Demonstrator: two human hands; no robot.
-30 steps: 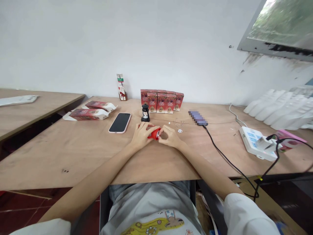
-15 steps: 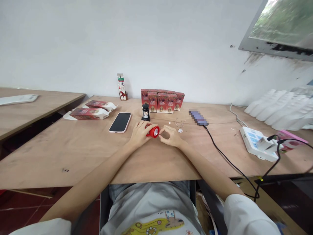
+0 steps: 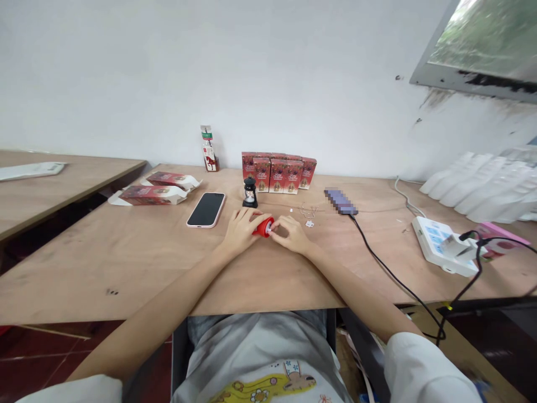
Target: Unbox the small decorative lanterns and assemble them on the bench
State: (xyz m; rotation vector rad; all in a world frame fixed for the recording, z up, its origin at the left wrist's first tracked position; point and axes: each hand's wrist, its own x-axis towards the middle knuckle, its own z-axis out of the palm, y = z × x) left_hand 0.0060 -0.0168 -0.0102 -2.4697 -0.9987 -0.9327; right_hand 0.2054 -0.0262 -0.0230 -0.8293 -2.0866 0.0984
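Observation:
My left hand (image 3: 240, 228) is wrapped round a small red round object (image 3: 264, 226) lying on the wooden table (image 3: 138, 263). My right hand (image 3: 291, 233) is pinched at the object's right end, its fingertips touching the pale face there. Just beyond my hands stands a small black lantern figure (image 3: 250, 193). A few tiny white and metal bits (image 3: 309, 223) lie to the right of my right hand.
A black phone in a pink case (image 3: 206, 210) lies left of my hands. Several red boxes (image 3: 278, 170) stand near the wall, and two flat ones (image 3: 153, 194) lie at the left. A blurred device (image 3: 340, 202) with a black cable and a white power strip (image 3: 438, 244) sit right.
My right hand drew slightly away from the red object half a second ago and is now back pinching its end. My left hand has stayed on it.

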